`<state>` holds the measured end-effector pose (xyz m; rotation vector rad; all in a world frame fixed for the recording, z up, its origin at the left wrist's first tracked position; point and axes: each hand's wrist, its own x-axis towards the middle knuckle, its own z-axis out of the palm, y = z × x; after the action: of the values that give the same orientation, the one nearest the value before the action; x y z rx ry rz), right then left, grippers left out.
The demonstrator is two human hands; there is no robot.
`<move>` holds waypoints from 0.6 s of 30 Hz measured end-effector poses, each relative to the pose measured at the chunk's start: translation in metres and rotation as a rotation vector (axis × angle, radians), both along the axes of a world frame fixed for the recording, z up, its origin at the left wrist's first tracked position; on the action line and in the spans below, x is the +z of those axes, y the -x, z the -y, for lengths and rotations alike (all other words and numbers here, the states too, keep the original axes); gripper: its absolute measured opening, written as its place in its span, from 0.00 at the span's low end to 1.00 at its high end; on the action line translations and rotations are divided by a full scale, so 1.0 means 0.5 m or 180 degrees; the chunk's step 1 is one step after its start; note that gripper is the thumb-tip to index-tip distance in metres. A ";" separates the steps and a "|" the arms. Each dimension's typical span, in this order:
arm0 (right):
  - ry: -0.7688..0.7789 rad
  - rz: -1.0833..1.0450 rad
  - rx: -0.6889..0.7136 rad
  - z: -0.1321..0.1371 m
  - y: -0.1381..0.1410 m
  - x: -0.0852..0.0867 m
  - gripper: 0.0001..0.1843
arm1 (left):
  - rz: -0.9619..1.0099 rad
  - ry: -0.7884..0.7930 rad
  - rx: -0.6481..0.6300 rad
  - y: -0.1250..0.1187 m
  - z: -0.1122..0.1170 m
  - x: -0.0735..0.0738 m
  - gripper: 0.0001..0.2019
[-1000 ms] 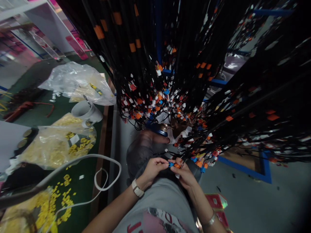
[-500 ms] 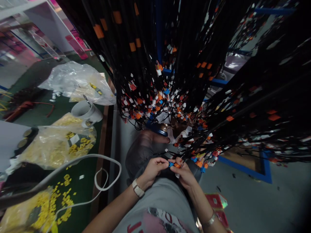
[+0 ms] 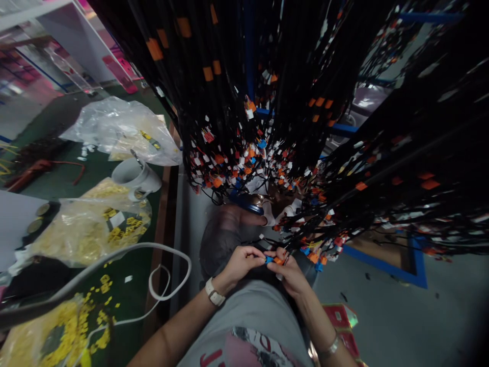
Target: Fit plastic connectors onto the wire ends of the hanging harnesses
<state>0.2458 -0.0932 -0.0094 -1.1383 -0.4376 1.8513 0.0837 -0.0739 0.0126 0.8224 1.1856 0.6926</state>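
Key relation: small blue plastic connector (image 3: 269, 259) sits between the two hands, in front of the waist, at the tips of both. From the left grip (image 3: 237, 266) it's straight off the fingertips, to the right; a small orange plastic connector (image 3: 278, 260) is just beside it on the right grip (image 3: 292, 276) side. The pair lines up roughly left-right, across the body. Whether blue and orange are mated or only touching: can't tell, too small.

Grip state: left thumb and index pinched on the blue part's left end. Right thumb and fingers closed around the orange part, thumb tip also next to the blue. Neither hand is clearly nearer; blue is about midway.

Materials: connectors look like hard moulded plastic, blocky, matte. Hanging black sheathed cables (image 3: 305, 46) are long, smooth, flexible, with orange bands; their lower ends fan out into white, orange, red and blue plugs. Right-hand bundle ends just past the right grip.

On the left, dark green tabletop (image 3: 132, 296) with wooden edge: loose glossy yellow plastic pieces (image 3: 72, 329), thin crinkled clear plastic bag of yellow parts (image 3: 72, 229), smooth white tapered mug (image 3: 143, 179), bendy light grey cord (image 3: 168, 248) looping over the edge.
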 end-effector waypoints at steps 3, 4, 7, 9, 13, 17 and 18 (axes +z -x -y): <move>-0.0028 -0.0017 0.0028 0.000 -0.001 0.000 0.27 | 0.0065 0.0018 -0.0052 0.001 -0.005 0.012 0.14; -0.0038 -0.0024 0.0029 0.001 -0.001 -0.001 0.27 | 0.0073 0.0019 -0.0075 0.001 -0.008 0.016 0.14; -0.0042 -0.0045 0.0048 0.001 -0.001 -0.004 0.27 | 0.0045 0.0013 -0.0196 0.004 -0.013 0.023 0.15; -0.0039 -0.0063 0.0068 0.001 -0.001 -0.006 0.27 | 0.0009 0.0024 -0.0272 0.004 -0.016 0.024 0.15; -0.0061 -0.0048 0.0055 0.001 -0.001 -0.007 0.27 | -0.0030 0.0183 -0.0221 0.002 -0.017 0.020 0.18; -0.0125 -0.0002 0.0086 -0.001 -0.002 -0.004 0.26 | 0.0138 0.0778 -0.0223 0.006 -0.010 0.011 0.21; -0.0153 0.0009 0.0098 -0.001 -0.002 -0.003 0.25 | 0.0272 0.0963 -0.0315 0.008 -0.007 0.008 0.21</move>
<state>0.2468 -0.0926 -0.0107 -1.1076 -0.5011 1.8564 0.0795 -0.0702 0.0165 0.5872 1.1306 0.4485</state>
